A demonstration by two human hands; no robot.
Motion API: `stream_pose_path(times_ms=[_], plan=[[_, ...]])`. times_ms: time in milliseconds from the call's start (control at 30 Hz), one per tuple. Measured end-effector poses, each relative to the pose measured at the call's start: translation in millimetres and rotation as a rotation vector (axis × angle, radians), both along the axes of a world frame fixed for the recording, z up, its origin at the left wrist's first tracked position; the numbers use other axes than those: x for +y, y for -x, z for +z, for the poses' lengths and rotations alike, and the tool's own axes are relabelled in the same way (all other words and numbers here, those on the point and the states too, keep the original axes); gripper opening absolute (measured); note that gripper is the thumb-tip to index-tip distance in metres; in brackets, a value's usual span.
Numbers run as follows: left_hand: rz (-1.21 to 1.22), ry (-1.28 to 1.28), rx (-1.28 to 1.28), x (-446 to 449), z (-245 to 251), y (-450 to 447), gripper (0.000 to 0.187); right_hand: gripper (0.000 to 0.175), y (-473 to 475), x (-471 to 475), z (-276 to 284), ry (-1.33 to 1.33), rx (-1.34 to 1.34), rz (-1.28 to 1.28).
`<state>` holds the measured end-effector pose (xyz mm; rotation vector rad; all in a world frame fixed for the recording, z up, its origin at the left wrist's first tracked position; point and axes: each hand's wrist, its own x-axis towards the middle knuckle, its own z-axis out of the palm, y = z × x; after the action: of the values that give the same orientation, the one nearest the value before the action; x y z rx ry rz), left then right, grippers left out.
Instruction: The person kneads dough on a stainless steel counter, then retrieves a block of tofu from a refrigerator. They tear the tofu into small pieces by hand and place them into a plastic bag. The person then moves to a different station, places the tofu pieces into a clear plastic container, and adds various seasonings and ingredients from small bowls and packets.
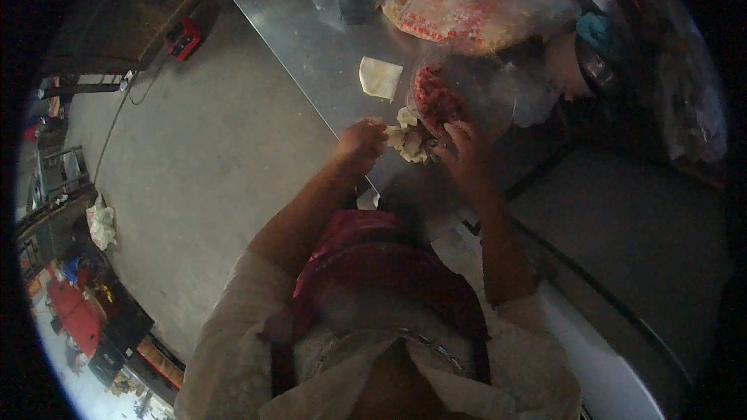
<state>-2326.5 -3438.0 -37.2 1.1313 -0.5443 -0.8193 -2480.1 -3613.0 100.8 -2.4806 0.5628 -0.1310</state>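
Note:
My left hand (pixel 365 141) is curled at the edge of the metal table (pixel 303 41), with a pale piece of dough (pixel 393 136) at its fingertips. Right beside it lies a small heap of folded dumplings (pixel 415 147). My right hand (pixel 464 149) reaches to the near rim of a clear round bowl, its thumb and forefinger apart; nothing plain shows between them. Red minced meat (pixel 435 99) fills the left part of that bowl. Square pale dough wrappers (pixel 381 77) lie flat on the table, left of the bowl and beyond the dumplings.
A large clear plastic bag with red print (pixel 461 9) lies beyond the bowl. Another person's hand (pixel 565 67) is at the right, near a dark round container (pixel 598 67). A red device (pixel 183 39) and a white bag (pixel 102 224) are on the floor at the left.

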Motion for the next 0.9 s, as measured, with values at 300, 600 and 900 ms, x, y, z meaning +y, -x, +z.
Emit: stream_pose_path(times_ms=[300,600,900], plan=[[0.26,-0.318,-0.659,-48,60,-11,0.015,0.025,-9,-5,-21,0.204,0.193,0.088],[-0.248,-0.619,-1.453,-87,-1,-84,0.011,0.04,1,-15,-4,-0.671,-0.233,-0.447],[0.011,-0.013,0.464,-54,62,-84,0.045,0.04,-13,-13,31,-1.145,-0.412,-0.36]])
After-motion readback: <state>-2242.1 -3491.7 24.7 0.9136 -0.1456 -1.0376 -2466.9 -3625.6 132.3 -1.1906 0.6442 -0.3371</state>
